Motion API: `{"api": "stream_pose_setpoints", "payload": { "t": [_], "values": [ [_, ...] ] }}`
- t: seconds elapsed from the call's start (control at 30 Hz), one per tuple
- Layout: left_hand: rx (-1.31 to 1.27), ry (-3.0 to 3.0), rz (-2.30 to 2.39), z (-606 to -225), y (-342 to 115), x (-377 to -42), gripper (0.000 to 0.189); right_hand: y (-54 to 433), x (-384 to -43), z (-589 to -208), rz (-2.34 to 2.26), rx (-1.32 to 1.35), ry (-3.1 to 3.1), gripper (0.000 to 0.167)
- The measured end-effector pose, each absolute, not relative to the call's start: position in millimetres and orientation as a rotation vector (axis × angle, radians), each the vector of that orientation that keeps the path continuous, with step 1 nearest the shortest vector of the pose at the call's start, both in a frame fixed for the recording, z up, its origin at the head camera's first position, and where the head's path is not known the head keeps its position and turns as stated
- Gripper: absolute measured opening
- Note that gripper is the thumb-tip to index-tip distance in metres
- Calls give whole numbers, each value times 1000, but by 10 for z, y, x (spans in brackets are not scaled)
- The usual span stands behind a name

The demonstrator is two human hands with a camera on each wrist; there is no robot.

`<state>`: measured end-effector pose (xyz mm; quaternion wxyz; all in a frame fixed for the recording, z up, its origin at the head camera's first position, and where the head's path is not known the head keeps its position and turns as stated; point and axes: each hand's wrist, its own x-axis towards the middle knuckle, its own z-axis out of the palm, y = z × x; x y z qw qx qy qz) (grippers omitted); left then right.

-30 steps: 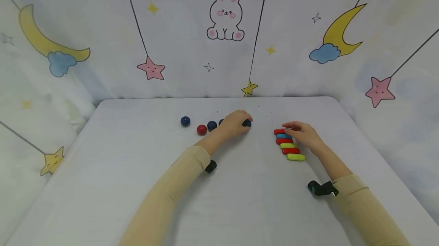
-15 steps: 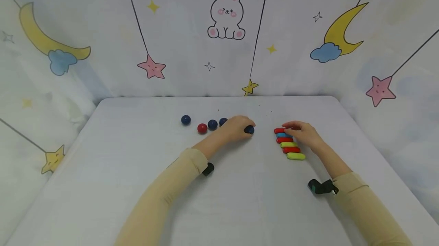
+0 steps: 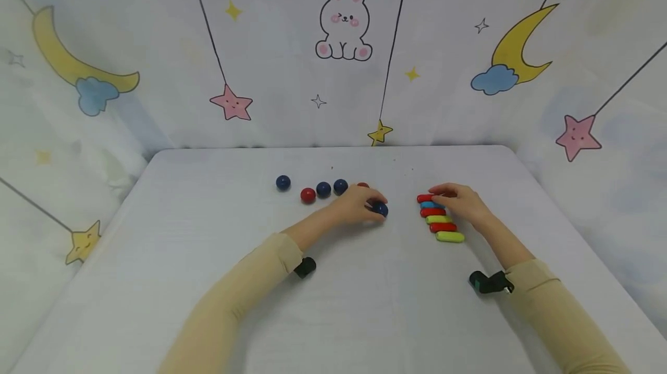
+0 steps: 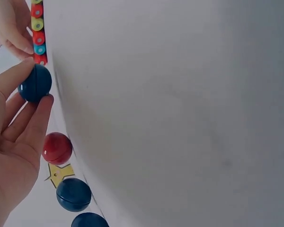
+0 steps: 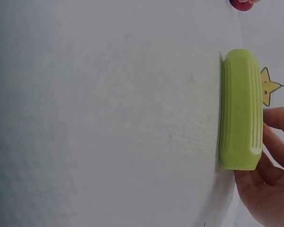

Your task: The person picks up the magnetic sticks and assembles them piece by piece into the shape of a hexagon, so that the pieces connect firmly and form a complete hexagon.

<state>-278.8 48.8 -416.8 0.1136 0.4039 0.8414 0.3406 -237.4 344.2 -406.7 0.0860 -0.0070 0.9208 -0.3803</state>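
Thumb and fingers of my left hand (image 3: 351, 205) pinch a dark blue ball (image 4: 36, 83) at the middle of the table. Behind that hand a red ball (image 4: 57, 148) is partly hidden in the head view. My right hand (image 3: 461, 203) is at the far end of a row of coloured cylinders, its thumb and forefinger around the right end of the farthest red cylinder (image 3: 423, 198). A blue cylinder (image 3: 431, 205) lies beside it. Nearest in the row is a ribbed yellow-green cylinder (image 5: 241, 109), which covers part of the right hand in the right wrist view.
On the white table (image 3: 156, 246), left of my left hand, lie a red ball (image 3: 308, 195) and several dark blue balls (image 3: 323, 190). A patterned cloth (image 3: 281, 44) hangs behind the far edge. Black cameras are worn at both wrists.
The left hand has drawn the dark blue ball toward me and slightly right. The red ball behind that hand has come partly into view. My right hand has stayed put.
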Motion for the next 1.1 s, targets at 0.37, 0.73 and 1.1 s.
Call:
{"api": "stream_pose_setpoints", "payload": {
  "t": [0.37, 0.73, 1.1],
  "values": [
    [1046, 2323, 1147, -4162, 197, -2528, 41, 3446, -2392, -4067, -1123, -35, 2723, 43],
    [848, 2281, 1266, -4166, -200, -2222, 39, 3471, -2409, -4093, -1120, -26, 2709, 46],
    [719, 2343, 1235, -4103, -708, -1834, 35, 3436, -2399, -4039, -1094, -46, 2707, 47]
  ]
}}
